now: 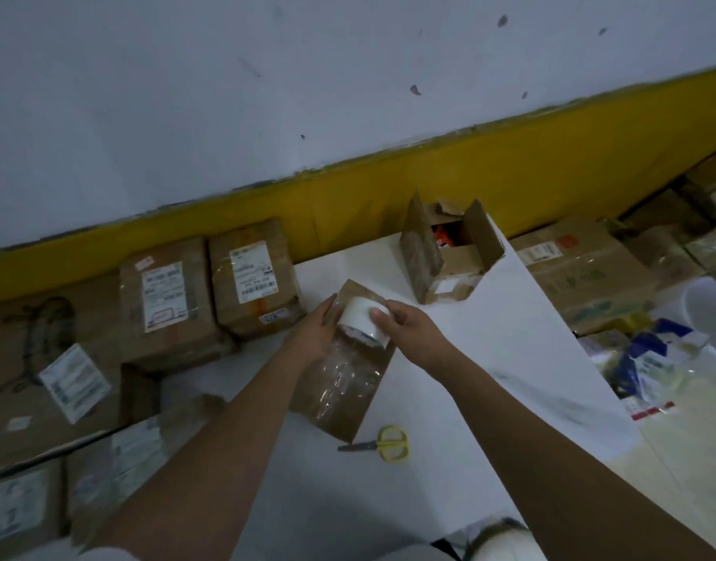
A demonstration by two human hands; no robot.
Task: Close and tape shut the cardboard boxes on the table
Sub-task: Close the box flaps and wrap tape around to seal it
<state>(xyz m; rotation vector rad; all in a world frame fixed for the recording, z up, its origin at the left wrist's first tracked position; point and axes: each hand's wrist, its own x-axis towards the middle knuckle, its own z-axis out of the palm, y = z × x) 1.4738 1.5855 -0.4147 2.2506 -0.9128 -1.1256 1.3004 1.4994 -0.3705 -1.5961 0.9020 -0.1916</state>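
The box point(340, 382) you are taping lies closed in the middle of the white table point(490, 358), its top shiny with clear tape. Your right hand point(409, 330) grips the white tape roll point(362, 321), thumb on the near face and fingers curled over the rim, and holds it down on the far end of the box. Your left hand point(313, 330) lies flat against the box's left side just beside the roll, fingers fairly straight.

Farther back on the table the open box point(445, 269) stands with its flaps upright. Something red and white shows inside, too small to tell what. A white label sits on its near side.

The yellow-handled scissors point(384, 441) lie on the table just beside the near corner of the box you are taping, blades pointing left.

To your left, taped parcels point(166, 301) are packed side by side below table level, each with a white shipping label. More cartons point(583, 273) sit to the right, with blue and white packets point(656, 358) in front of them. Behind everything runs a pale wall point(267, 95) with a yellow band point(469, 184) along its base.

The print on the labels is too blurred to read.
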